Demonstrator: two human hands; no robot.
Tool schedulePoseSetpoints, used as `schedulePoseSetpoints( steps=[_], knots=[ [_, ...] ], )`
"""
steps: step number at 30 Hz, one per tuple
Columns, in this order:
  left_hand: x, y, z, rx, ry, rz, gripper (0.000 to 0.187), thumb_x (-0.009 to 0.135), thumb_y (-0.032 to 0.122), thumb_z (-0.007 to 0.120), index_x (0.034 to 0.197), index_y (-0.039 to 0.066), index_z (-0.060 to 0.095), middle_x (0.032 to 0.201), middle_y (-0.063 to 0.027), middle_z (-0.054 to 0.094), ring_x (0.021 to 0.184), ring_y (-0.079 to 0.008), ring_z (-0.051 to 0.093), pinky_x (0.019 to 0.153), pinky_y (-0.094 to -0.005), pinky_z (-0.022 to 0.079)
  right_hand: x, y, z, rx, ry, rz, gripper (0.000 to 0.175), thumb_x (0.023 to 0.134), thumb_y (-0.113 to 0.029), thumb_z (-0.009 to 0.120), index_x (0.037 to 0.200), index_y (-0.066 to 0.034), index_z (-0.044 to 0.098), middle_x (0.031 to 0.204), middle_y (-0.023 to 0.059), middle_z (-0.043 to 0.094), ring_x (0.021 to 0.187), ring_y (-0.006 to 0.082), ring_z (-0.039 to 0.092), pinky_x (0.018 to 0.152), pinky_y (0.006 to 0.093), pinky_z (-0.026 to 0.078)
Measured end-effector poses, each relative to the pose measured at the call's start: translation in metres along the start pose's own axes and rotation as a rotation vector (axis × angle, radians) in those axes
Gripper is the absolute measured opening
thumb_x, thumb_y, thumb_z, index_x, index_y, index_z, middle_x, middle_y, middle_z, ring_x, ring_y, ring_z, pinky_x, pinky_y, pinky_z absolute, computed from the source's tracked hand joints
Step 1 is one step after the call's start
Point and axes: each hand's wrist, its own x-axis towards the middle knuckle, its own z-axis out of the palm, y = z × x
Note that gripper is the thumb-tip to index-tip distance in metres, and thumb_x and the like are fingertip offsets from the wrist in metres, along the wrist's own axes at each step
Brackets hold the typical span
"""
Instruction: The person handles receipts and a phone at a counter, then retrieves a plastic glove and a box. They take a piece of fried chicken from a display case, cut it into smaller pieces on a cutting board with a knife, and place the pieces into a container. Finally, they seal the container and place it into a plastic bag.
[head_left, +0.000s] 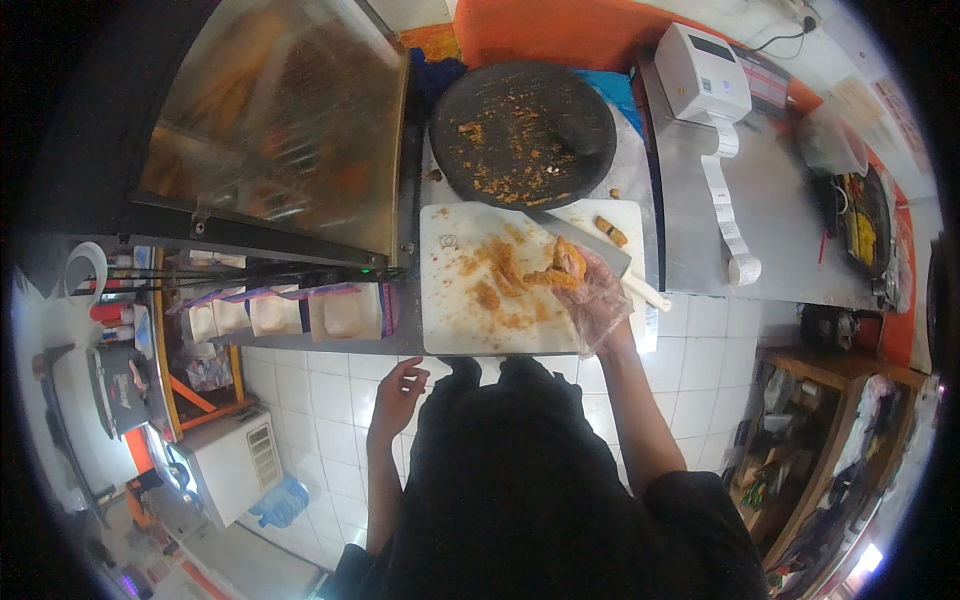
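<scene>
Wearing a clear plastic glove, my right hand (598, 301) holds a piece of breaded fried chicken (564, 266) over the right part of a white cutting board (450, 330). My bare left hand (400, 394) hangs beside the counter's front edge, fingers slightly curled and holding nothing. A knife (589, 244) with a white handle lies aslant on the board, its handle end past the right edge and partly behind my right hand. Orange crumbs (499, 274) cover the board's middle. Behind the board is a round dark stone mortar (525, 135) with crumbs on it.
A glass-fronted cabinet (277, 127) stands at the left, above several paper boxes (345, 311). A small brown piece (611, 231) lies at the board's upper right. At the right, a white label printer (703, 75) with a long paper strip (721, 199) sits on a metal counter (780, 247).
</scene>
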Motion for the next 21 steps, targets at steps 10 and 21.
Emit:
schedulePoseSetpoints(
  steps=[10, 21],
  knots=[
    [0.0, -0.005, -0.001, -0.015, -0.036, 0.036, 0.044, 0.106, 0.028, 0.067, 0.14, 0.001, 0.061, 0.111, -0.0117, 0.075, 0.088, -0.0193, 0.071, 0.08, -0.033, 0.056, 0.01, -0.001, 0.002, -0.199, 0.101, 0.08, 0.063, 0.09, 0.009, 0.067, 0.149, -0.0054, 0.05, 0.158, 0.014, 0.041, 0.142, 0.0304, 0.05, 0.111, 0.0446, 0.056],
    [-0.019, -0.013, -0.011, 0.022, 0.012, -0.026, 0.039, 0.104, 0.019, 0.069, 0.14, 0.005, 0.062, 0.107, -0.0073, 0.074, 0.09, -0.015, 0.071, 0.08, -0.0309, 0.058, 0.05, 0.072, -0.022, -1.457, -0.018, -0.355, 0.058, 0.09, -0.03, 0.078, 0.14, -0.0066, 0.062, 0.15, 0.0274, 0.052, 0.138, 0.0445, 0.047, 0.118, 0.0518, 0.039]
  ],
)
